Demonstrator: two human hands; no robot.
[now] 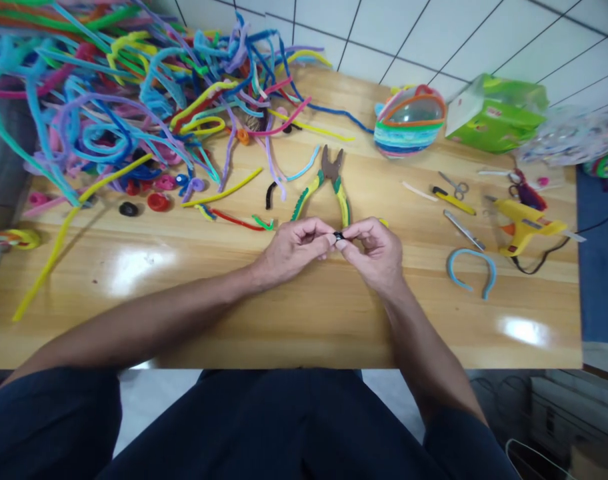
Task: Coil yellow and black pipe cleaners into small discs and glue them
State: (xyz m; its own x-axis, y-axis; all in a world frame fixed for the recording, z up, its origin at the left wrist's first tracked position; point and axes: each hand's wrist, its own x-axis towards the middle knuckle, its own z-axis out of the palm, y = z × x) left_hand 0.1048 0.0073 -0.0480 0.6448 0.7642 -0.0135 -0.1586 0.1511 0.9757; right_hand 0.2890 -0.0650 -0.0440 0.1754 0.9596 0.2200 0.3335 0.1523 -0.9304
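left hand (287,255), right hand (379,255) pinch one black piece (339,236) | one pliers (330,173), just beyond | one yellow glue gun (529,221), right | wooden table (314,327) | tiled wall (377,37), far

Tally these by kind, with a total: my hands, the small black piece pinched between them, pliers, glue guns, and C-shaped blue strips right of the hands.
Hands: 2 (left hand, right hand)
Small black piece: 1
Pliers: 1
Yellow glue gun: 1
C-shaped blue strip: 1
Total: 6
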